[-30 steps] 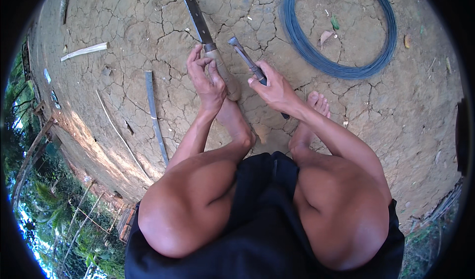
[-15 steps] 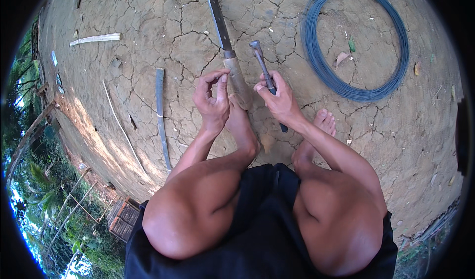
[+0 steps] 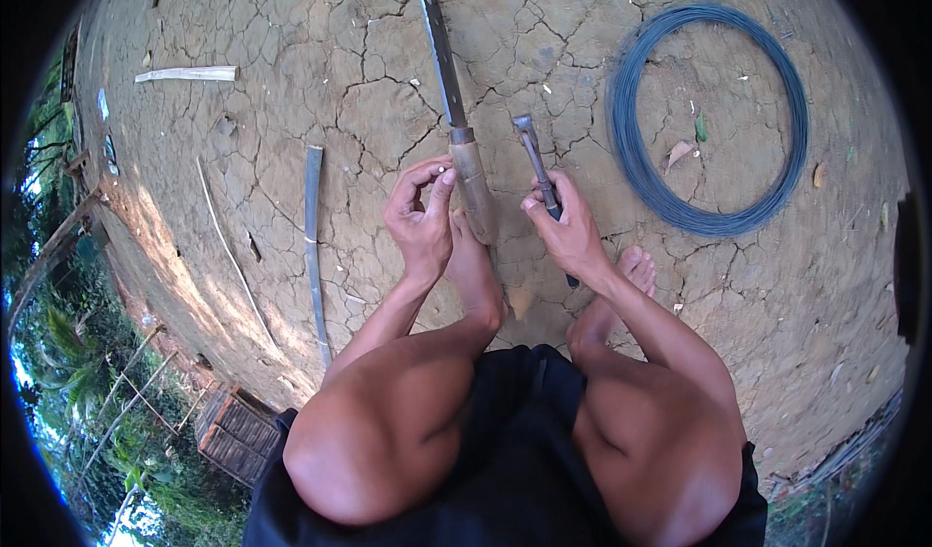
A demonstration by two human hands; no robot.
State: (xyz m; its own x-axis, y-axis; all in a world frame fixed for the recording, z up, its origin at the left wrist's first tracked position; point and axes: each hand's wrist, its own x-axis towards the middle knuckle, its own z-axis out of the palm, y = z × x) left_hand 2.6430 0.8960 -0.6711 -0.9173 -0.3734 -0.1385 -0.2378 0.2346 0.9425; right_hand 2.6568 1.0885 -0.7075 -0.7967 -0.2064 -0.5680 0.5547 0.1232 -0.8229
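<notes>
My left hand is closed in a pinch, thumb against forefinger, on a tiny pale-ended piece too small to name. Just right of these fingertips is the wooden handle of a machete, which lies with its dark, holed blade pointing away from me. The handle's near end is beside my left foot. In my right hand is a small hammer-like tool with a metal head and shaft and a black handle. Its head points away, a little right of the machete handle.
A large coil of blue-grey wire lies on the cracked earth at the far right. To the left are a dark flat strip, a thin stick and a pale split piece of wood. My right foot is below the coil.
The ground things sit lower in the picture as the view shifts. My right hand and the tool appear slightly lower and farther right. The pale end now shows in my left pinch.
</notes>
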